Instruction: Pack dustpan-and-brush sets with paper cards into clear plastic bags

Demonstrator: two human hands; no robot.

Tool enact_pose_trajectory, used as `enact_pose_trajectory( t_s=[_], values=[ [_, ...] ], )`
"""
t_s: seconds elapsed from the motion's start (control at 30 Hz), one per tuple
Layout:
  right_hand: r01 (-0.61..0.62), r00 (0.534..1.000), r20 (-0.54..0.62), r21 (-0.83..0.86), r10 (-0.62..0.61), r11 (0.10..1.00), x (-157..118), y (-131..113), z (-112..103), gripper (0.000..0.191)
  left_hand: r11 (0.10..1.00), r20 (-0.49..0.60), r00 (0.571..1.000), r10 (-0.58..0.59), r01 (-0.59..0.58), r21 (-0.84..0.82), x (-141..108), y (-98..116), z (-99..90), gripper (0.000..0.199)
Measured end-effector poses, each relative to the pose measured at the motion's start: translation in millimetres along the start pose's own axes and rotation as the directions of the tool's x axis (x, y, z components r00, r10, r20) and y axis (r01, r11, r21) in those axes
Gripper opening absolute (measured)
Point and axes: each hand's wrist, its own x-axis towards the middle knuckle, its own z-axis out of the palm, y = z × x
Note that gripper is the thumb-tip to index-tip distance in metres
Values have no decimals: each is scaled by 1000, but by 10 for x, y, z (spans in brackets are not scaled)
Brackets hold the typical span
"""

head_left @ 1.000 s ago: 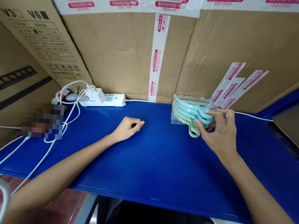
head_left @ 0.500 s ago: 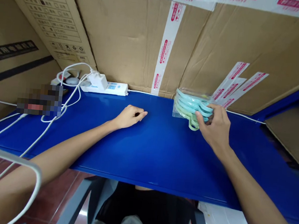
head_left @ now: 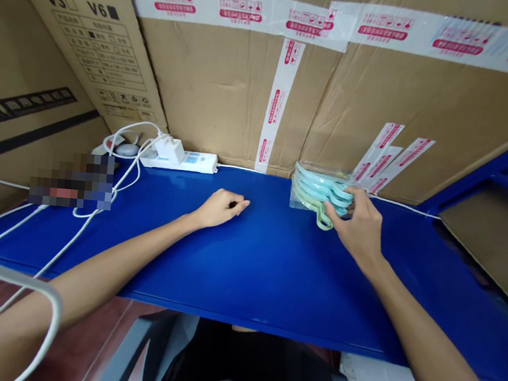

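A clear plastic bag of stacked light blue and pale green plastic hangers (head_left: 318, 190) lies at the back of the blue table, against the cardboard. My right hand (head_left: 360, 220) grips its right end, thumb in front and fingers behind. One green loop pokes out toward me beside the thumb. My left hand (head_left: 222, 207) rests on the table left of the bag, apart from it. Its fingers are curled, thumb near the index finger, with nothing visible in them.
A white power strip (head_left: 203, 163) with a plugged-in adapter (head_left: 171, 149) stands at the back left. White cables (head_left: 76, 234) run across the left side, and one loops over my left forearm. Cardboard (head_left: 227, 93) walls the back; a blue frame (head_left: 481, 181) rises at right.
The view has tilted up slightly, so more of the cardboard shows. Both hands and the bag of hangers stay in about the same place on the table.
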Motion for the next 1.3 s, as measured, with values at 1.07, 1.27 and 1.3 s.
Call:
enact_pose_trajectory(
  t_s=[1.07,1.27,1.3],
  values=[
    [-214,977,162,767,139,604,33,-176,-179,32,699,-351,920,-175,-135,-702,33,239,-133,26],
    [-217,975,145,794,170,567,-12,-133,-114,34,541,-275,897,-346,-48,-840,3,350,67,45],
    [-216,974,140,802,176,557,-11,-135,-111,34,475,-251,884,-394,-37,-879,10,341,76,47]
  ],
)
